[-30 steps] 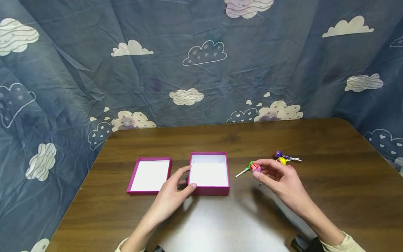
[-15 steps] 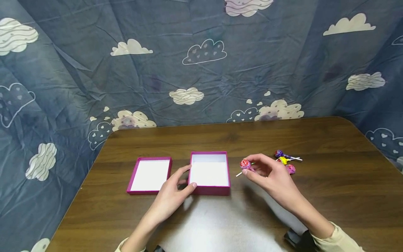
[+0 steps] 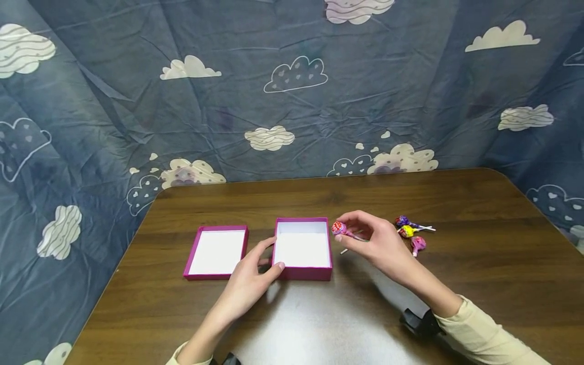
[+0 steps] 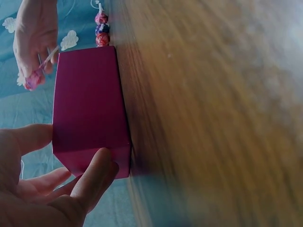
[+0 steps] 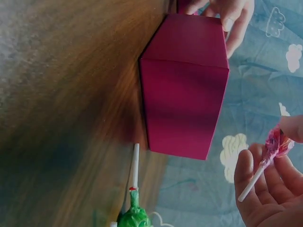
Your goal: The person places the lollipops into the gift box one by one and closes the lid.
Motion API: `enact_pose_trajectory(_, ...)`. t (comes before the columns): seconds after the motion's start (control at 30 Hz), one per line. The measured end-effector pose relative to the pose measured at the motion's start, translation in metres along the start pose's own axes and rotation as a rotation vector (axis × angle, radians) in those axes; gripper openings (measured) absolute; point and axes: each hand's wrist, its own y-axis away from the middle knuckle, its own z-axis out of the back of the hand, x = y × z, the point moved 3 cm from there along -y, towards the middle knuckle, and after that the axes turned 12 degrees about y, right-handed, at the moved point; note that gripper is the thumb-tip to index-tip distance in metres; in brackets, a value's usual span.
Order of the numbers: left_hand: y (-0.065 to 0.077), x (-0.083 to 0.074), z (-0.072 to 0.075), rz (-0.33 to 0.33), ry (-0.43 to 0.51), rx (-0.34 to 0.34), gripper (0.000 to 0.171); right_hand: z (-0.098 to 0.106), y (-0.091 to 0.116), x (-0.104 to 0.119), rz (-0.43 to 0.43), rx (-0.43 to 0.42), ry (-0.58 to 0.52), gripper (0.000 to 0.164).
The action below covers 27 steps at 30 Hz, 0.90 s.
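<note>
My right hand (image 3: 376,247) pinches a lollipop (image 3: 339,228) in a red and pink wrapper, its head pointing left. It is held just past the right rim of an uncovered magenta box (image 3: 304,274) with a white inside. In the right wrist view the white stick of this lollipop (image 5: 273,145) slants down past the fingers. My left hand (image 3: 251,281) grips the box at its near left corner, thumb on the front and fingers along the left side. From the left wrist, the magenta wall (image 4: 90,99) shows between thumb and fingers.
A matching shallow lid (image 3: 217,253) lies left of the box, white inside up. Right of my right hand are a purple lollipop (image 3: 403,221), a yellow lollipop (image 3: 407,231) and a pink lollipop (image 3: 418,243). A green lollipop (image 5: 134,216) lies near the box, mostly hidden under my right hand in the head view.
My right hand has carried the lollipop left to the box's right rim, uncovering the pink lollipop and covering the green one. The left hand has stayed on the box.
</note>
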Motion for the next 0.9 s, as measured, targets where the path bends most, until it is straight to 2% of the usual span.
enact_pose_trajectory(0.33,0.002,-0.003,-0.001,-0.001,-0.029,-0.019,0.056,-0.003,-0.011,0.04,0.031,0.094,-0.098,0.024)
enact_pose_trajectory(0.43,0.001,-0.004,-0.003,0.002,-0.036,-0.024,0.055,-0.007,-0.015,0.041,0.043,0.101,-0.134,0.025)
enact_pose_trajectory(0.63,-0.001,-0.003,-0.005,0.018,-0.023,-0.023,0.056,-0.028,-0.029,0.017,0.063,0.089,-0.158,0.027)
enact_pose_trajectory(0.83,-0.001,-0.002,-0.004,0.027,-0.024,-0.03,0.056,-0.033,-0.036,0.038,0.051,0.086,-0.196,0.026)
enact_pose_trajectory(0.9,-0.001,-0.001,-0.003,0.034,-0.015,-0.029,0.055,-0.04,-0.039,0.038,0.046,0.096,-0.207,0.026)
